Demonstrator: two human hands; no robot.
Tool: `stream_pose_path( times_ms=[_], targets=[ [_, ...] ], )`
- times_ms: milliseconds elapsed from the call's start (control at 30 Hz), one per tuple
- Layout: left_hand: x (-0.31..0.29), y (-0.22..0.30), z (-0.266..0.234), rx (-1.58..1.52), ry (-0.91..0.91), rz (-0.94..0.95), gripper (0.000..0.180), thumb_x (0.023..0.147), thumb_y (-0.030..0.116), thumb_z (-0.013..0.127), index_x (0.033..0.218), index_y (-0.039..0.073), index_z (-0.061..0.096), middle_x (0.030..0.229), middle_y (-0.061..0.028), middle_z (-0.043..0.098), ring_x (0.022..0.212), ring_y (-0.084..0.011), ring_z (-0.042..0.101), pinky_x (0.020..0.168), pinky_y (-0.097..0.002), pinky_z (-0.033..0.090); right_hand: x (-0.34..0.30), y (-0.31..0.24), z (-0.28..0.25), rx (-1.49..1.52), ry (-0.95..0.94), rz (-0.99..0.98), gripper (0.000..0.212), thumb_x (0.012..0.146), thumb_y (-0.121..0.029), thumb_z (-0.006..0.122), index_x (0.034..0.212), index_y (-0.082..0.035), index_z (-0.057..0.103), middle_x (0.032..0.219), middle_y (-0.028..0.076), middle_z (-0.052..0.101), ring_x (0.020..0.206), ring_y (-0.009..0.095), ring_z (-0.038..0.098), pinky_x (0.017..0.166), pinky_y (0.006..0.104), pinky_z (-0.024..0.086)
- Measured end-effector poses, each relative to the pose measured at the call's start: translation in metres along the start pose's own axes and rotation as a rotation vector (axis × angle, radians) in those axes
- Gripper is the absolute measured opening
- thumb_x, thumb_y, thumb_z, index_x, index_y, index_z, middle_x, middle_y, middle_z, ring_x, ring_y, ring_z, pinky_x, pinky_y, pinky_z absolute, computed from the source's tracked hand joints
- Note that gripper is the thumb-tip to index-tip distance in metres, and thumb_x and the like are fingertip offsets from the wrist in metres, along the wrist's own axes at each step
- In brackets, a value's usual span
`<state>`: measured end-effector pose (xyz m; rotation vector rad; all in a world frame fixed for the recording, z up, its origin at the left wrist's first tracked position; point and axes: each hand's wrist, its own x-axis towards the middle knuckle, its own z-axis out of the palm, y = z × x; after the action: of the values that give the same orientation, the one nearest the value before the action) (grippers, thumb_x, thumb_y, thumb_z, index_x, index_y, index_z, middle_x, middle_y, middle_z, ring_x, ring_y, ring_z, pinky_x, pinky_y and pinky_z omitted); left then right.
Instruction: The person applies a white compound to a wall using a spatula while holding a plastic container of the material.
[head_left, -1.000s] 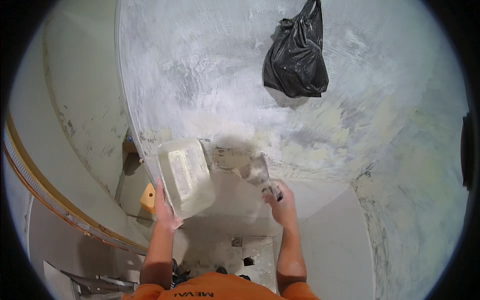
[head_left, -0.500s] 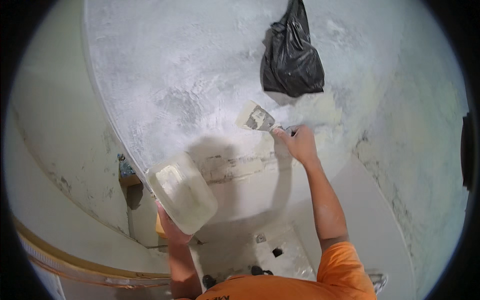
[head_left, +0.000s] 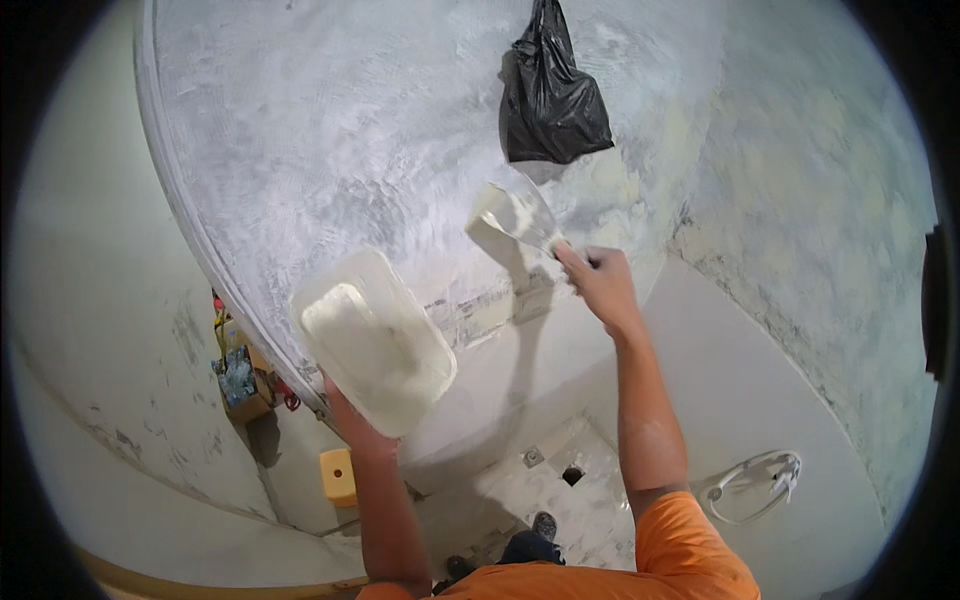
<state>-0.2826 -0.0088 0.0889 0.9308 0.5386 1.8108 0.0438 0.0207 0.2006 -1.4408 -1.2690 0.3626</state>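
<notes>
Two forearms, mine, bare below orange sleeves, rising from the lower edge. One left hand (head_left: 352, 425), closed under the near end of one rectangular tray (head_left: 374, 340): pale plastic, rounded corners, shallow, smeared inside with white plaster, tilted with its open face toward me. One right hand (head_left: 600, 285), fingers wrapped tight round the handle of one putty knife (head_left: 515, 220); its broad flat blade, coated in wet white plaster, is laid against the wall above and left of the hand, just below the bag. Below, between my arms: one patch of tiled floor (head_left: 590, 500), dusty and speckled, with one small dark drain hole (head_left: 572, 474). One yellow block-shaped stool (head_left: 340, 475) to the left of my left arm, and beyond it one cluttered box (head_left: 240, 375) of mixed small items, contents too small to tell. One white coiled hose (head_left: 755, 485) at lower right. Farther: one wall (head_left: 330, 130), skimmed grey-white, rough with swirled trowel marks. One black plastic bag (head_left: 550, 100), crumpled and glossy, hanging high on that wall.
</notes>
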Motion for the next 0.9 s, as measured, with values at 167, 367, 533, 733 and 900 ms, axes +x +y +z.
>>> stream_pose_path(
  times_ms=[167,367,533,733,900],
  targets=[
    [0.013,0.022,0.027,-0.401,0.012,-0.182,0.058,0.103,0.049,0.038,0.148,0.014,0.040,0.141,-0.0069,0.051,0.126,-0.0291,0.054,0.102,-0.0459,0.049,0.019,0.012,0.050,0.370,-0.130,0.129,0.054,0.091,-0.046,0.071,0.061,-0.003,0.059,0.057,0.002,0.053,0.052,0.009,0.046,0.048,0.0274,0.036],
    [0.029,0.022,0.021,-0.461,-0.039,-0.231,0.056,0.102,0.047,0.038,0.148,0.014,0.041,0.141,-0.0065,0.051,0.126,-0.0285,0.053,0.102,-0.0448,0.049,-0.022,0.123,0.104,0.359,-0.179,0.432,0.055,0.088,-0.043,0.074,0.055,-0.003,0.057,0.053,0.004,0.052,0.048,0.013,0.047,0.046,0.0313,0.036],
    [0.034,0.019,-0.009,-0.275,0.006,-0.180,0.053,0.103,0.039,0.039,0.147,0.010,0.040,0.140,-0.0089,0.051,0.125,-0.0280,0.055,0.099,-0.0428,0.051,-0.100,0.160,0.105,0.479,-0.111,0.617,0.051,0.092,-0.041,0.071,0.057,-0.007,0.056,0.056,0.000,0.050,0.051,0.011,0.044,0.049,0.0293,0.034],
    [0.034,0.003,-0.048,-0.164,-0.271,0.089,0.058,0.103,0.032,0.042,0.152,0.004,0.030,0.148,-0.0174,0.044,0.128,-0.0326,0.054,0.101,-0.0460,0.051,-0.061,0.075,0.094,0.502,-0.071,0.318,0.054,0.091,-0.045,0.070,0.059,-0.004,0.059,0.054,0.000,0.050,0.051,0.009,0.044,0.050,0.0281,0.034],
    [0.033,-0.001,-0.059,-0.168,-0.183,0.002,0.069,0.101,0.052,0.041,0.155,0.010,0.029,0.154,-0.0120,0.040,0.133,-0.0340,0.049,0.106,-0.0521,0.047,-0.015,0.004,0.107,0.529,-0.066,0.196,0.051,0.096,-0.041,0.066,0.062,-0.003,0.060,0.058,0.001,0.054,0.051,0.009,0.046,0.050,0.0275,0.036]
  ],
)
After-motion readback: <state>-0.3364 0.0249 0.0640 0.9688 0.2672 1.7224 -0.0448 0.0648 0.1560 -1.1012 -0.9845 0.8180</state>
